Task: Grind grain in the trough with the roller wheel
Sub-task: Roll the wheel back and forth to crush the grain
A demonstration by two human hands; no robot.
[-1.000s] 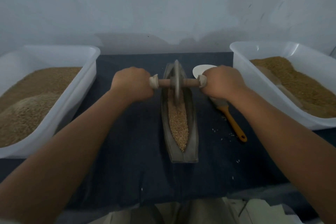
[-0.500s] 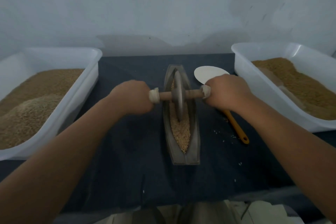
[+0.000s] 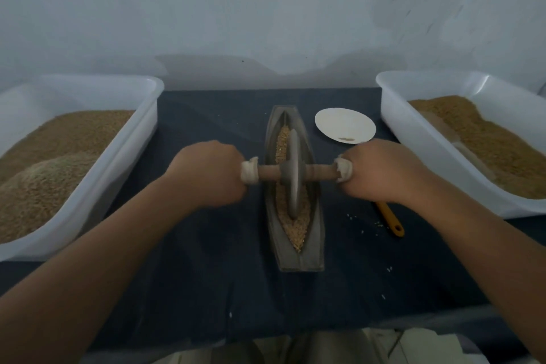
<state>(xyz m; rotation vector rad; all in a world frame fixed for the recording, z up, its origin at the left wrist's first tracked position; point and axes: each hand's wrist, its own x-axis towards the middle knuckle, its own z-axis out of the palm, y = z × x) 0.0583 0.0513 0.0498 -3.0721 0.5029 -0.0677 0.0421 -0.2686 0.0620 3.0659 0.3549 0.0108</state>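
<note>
Tub at left: stayed heaped with grain, untouched.
Left grip: stayed clenched round the wrapped end of the axle, drawn nearer the body.
Roller wheel: rolled back from the far tip of the trough to about mid-length, upright in the grain.
Right grip: clenched round the other axle end, its retreat uncovering the plate.
Meaning: a return stroke seemed under way; whole kernels suggested grinding was unfinished.

Trough between two tubs
</note>
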